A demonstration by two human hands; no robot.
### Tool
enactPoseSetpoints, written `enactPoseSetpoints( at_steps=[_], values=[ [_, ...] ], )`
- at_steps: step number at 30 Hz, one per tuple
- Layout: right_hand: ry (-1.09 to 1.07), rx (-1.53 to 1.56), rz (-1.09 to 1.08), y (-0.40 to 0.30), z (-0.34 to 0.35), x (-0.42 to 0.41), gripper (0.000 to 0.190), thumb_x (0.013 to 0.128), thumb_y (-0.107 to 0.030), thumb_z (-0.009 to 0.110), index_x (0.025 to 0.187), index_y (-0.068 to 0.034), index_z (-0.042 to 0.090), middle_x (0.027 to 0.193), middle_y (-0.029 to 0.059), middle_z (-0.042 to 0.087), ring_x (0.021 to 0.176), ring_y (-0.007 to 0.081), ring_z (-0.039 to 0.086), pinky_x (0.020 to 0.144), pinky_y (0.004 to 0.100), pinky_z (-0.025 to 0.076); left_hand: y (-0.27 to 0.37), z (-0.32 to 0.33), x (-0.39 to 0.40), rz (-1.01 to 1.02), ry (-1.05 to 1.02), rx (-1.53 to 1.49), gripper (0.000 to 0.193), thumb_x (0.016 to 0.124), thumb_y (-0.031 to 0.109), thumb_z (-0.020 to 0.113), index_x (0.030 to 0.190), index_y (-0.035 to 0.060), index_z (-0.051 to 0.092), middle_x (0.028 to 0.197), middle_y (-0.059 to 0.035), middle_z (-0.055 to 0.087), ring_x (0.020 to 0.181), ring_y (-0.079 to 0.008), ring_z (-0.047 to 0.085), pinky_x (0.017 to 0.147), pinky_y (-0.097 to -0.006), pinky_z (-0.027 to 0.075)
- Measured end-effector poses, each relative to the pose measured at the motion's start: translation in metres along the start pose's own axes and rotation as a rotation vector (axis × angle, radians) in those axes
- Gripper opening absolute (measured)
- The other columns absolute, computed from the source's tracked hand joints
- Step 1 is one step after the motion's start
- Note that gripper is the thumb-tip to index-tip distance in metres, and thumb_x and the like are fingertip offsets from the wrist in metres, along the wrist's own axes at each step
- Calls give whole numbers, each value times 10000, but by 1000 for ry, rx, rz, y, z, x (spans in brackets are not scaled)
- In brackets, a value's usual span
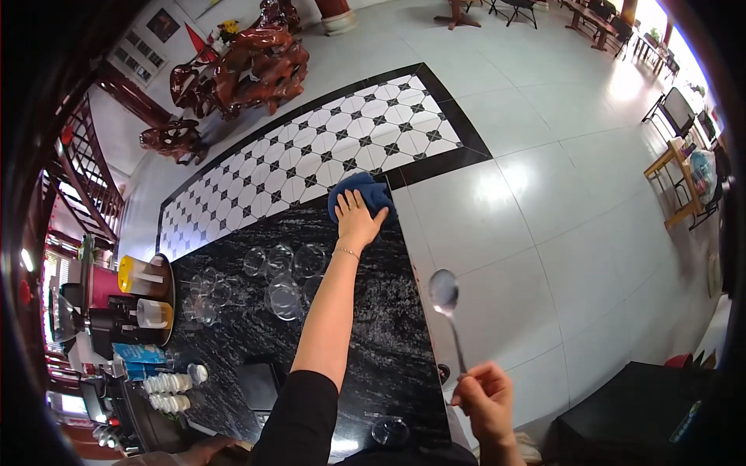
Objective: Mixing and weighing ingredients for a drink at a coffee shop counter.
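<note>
My left hand (356,220) lies flat with spread fingers on a folded blue cloth (373,195), at the far right corner of a black marbled countertop (384,326). In my right hand (486,396), at the lower right beyond the counter's edge, a metal spoon (444,294) is held by its handle, bowl up. Clear glasses (284,298) stand in a group left of my left forearm, with smaller glass cups (205,309) farther left. Another clear glass (390,431) is near the bottom edge of the counter.
A round tray (170,291) with plastic pitchers (145,276) stands at the counter's left, near stacked white cups (169,383) and blue packets (139,353). A dark flat object (258,385) lies nearer. Another person's hand (210,447) shows at the lower left. A black box-like surface (629,408) is at right.
</note>
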State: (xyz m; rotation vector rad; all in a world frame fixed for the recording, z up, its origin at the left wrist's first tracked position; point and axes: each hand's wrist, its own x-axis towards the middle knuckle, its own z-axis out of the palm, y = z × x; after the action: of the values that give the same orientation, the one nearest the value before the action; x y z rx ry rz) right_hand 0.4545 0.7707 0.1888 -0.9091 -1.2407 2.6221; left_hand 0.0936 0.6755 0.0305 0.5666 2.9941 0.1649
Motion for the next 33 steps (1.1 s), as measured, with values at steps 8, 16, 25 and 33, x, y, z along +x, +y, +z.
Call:
enactPoseSetpoints(
  at_steps=[8,16,25,33],
  values=[
    [22,-85,-36,-13,15,3,137,843,-126,601,844,-24,509,633,81,592,493,64,475,448,182,345,5,4,-18,118,56,-39,769,859,531,397,1343,-53,269,1431,-200,201,1323,-397,137,1070,-489,119],
    [-93,-88,-234,-15,12,-32,148,866,-148,575,820,-30,500,614,53,562,482,61,464,426,179,332,19,2,-153,491,-81,-52,735,831,471,484,1315,-59,321,1412,-215,230,1302,-412,178,1053,-503,177],
    [-107,-132,-305,-1,6,-78,125,874,-147,541,818,-40,506,586,49,532,442,41,354,419,187,267,11,-30,-240,440,-444,-366,868,813,668,356,1279,-64,378,1345,-233,353,1296,-381,240,1034,-499,234],
    [-79,-149,-251,18,-16,-81,106,877,-137,536,814,-61,498,571,-2,496,442,32,325,414,186,230,-7,-74,-334,543,-342,-842,802,719,512,657,1295,15,405,1359,-161,372,1325,-320,209,1086,-462,109]
  ],
)
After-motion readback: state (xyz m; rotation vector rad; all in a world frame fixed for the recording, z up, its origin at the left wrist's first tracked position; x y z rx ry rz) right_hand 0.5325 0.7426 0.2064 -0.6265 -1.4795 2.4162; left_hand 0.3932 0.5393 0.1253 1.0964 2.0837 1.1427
